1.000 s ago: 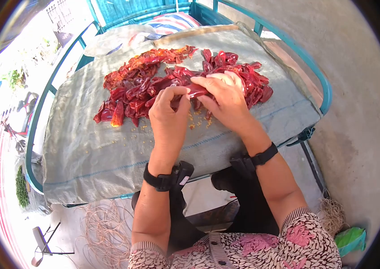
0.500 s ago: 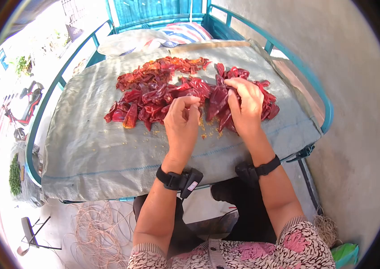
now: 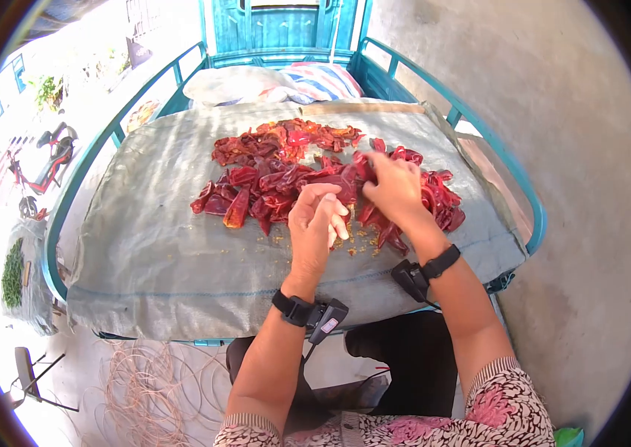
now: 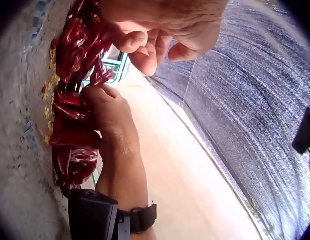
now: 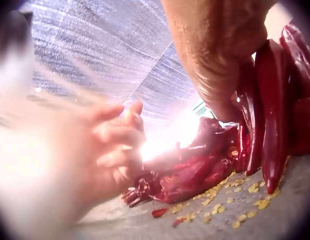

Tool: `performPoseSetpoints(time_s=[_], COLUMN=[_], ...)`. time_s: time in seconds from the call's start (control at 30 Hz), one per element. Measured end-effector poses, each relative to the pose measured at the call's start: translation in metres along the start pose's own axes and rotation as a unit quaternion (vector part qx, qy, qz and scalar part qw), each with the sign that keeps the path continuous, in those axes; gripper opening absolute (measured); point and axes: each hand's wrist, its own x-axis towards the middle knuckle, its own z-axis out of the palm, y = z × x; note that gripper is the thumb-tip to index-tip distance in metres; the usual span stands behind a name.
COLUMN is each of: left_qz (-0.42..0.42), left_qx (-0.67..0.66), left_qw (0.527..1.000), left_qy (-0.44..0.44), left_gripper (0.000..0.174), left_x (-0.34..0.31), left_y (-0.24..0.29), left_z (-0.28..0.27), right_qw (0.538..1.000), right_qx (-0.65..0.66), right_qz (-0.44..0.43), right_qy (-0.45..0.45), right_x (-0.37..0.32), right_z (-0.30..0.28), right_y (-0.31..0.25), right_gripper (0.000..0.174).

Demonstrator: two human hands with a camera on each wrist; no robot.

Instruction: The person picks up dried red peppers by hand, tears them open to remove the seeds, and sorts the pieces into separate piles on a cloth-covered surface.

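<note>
Head view shows the left hand [image 3: 317, 223] with its fingers loosely bent and holding nothing, just before the heap of red chilli peppers [image 3: 267, 186]. The right hand [image 3: 399, 188] has its fingers among the peppers; whether they grip one, I cannot tell. Yellow seeds [image 3: 364, 242] lie along the heap's near edge on a grey woven sheet [image 3: 166, 261], between teal cart rails [image 3: 505, 165]. Beyond lies a striped sack [image 3: 328, 78].

Striped sack [image 3: 329, 80] beside pale sack [image 3: 235, 86]; red motorbike [image 3: 55, 164]; tangled cord [image 3: 144, 395] on floor [image 3: 86, 365].
</note>
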Motion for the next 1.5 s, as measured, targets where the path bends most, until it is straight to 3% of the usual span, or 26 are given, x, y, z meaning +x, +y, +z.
performPoseSetpoints(time_s=[0.13,0.23,0.33,0.37,0.43,0.53,0.57,0.67,0.83,0.97,1.13,1.23,1.33,1.37,1.47,1.5], left_qz=[-0.016,-0.008,0.090,0.170,0.257,0.340,0.357,0.299,0.303,0.311,0.309,0.305,0.308,0.310,0.319,0.327], left_qx=[-0.005,0.023,0.140,0.231,0.352,0.480,0.514,0.552,0.564,0.548,0.550,0.546,0.536,0.531,0.525,0.522], left_qw=[1.000,1.000,0.985,0.955,0.896,0.804,0.775,0.777,0.768,0.776,0.775,0.780,0.786,0.788,0.788,0.788], left_qy=[-0.004,-0.010,0.045,0.081,0.087,0.088,0.087,0.055,0.009,0.020,0.025,0.025,0.025,0.025,0.032,0.033], left_gripper=[0.019,0.013,0.014,0.024,0.024,0.035,0.040,0.047,0.031,0.019,0.018,0.017,0.017,0.017,0.019,0.020], left_x=[-0.001,-0.001,0.000,0.006,0.004,0.005,0.005,0.003,0.003,0.004,0.004,0.005,0.005,0.005,0.005,0.006], left_y=[0.002,-0.001,-0.011,-0.026,-0.024,-0.015,-0.013,-0.014,-0.029,-0.030,-0.030,-0.029,-0.028,-0.028,-0.030,-0.030], left_z=[-0.001,0.003,0.001,-0.005,-0.008,-0.005,-0.005,0.001,-0.008,-0.008,-0.008,-0.008,-0.009,-0.009,-0.007,-0.007], right_qw=[0.985,0.892,0.881,0.913,0.961,0.984,0.984,0.998,0.968,0.971,0.975,0.965,0.979,0.987,0.999,0.996], right_qx=[0.120,0.437,0.463,0.392,0.242,-0.004,0.009,-0.045,-0.156,-0.150,-0.120,-0.174,-0.187,-0.149,-0.008,0.044], right_qz=[0.075,0.103,0.068,0.074,0.083,0.111,0.078,-0.034,-0.080,-0.075,-0.052,-0.113,-0.030,-0.049,0.026,0.061], right_qy=[0.103,0.055,0.074,0.083,0.101,0.140,0.163,0.043,-0.177,-0.170,-0.182,-0.161,-0.080,-0.019,0.034,0.038], right_x=[0.002,-0.014,-0.021,-0.020,-0.014,-0.008,-0.004,0.002,0.015,0.024,0.029,0.035,0.040,0.039,0.032,0.030], right_z=[-0.015,-0.030,-0.029,-0.030,-0.034,-0.025,-0.021,-0.021,-0.002,0.013,0.014,0.017,0.013,0.011,-0.009,-0.014], right_y=[0.013,-0.004,-0.008,-0.004,0.009,0.022,0.028,0.017,0.008,0.013,0.022,0.023,0.032,0.042,0.042,0.038], right_gripper=[0.059,0.064,0.070,0.070,0.071,0.070,0.064,0.057,0.049,0.045,0.037,0.028,0.024,0.025,0.028,0.037])
